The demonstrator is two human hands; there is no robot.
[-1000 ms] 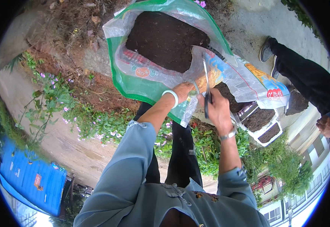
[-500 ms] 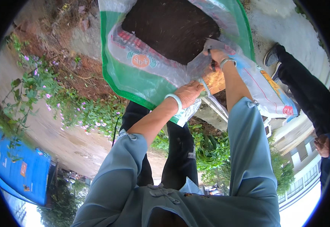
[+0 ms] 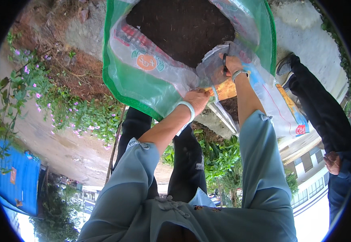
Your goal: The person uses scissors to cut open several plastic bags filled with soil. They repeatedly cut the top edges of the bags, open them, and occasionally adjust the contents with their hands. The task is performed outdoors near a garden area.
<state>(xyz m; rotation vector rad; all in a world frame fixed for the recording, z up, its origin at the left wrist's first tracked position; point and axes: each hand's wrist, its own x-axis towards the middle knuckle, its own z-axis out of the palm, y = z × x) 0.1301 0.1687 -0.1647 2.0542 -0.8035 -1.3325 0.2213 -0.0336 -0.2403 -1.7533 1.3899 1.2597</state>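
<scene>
Plastic sack (image 3: 165, 90) looks light, floppy, kinda slippery; grab the edge. My left hand (image 3: 197, 101) pinches it, right hand (image 3: 233, 64) grips scissors (image 3: 224, 61).

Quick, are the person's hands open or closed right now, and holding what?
Left hand: closed, gripping the printed plastic sack.
Right hand: closed, holding black-handled scissors, blades hard to make out.

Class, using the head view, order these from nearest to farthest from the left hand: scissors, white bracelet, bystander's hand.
1. White bracelet: on the wrist of the left hand.
2. Scissors: in the right hand, ahead and rightward.
3. Bystander's hand: far right.
</scene>
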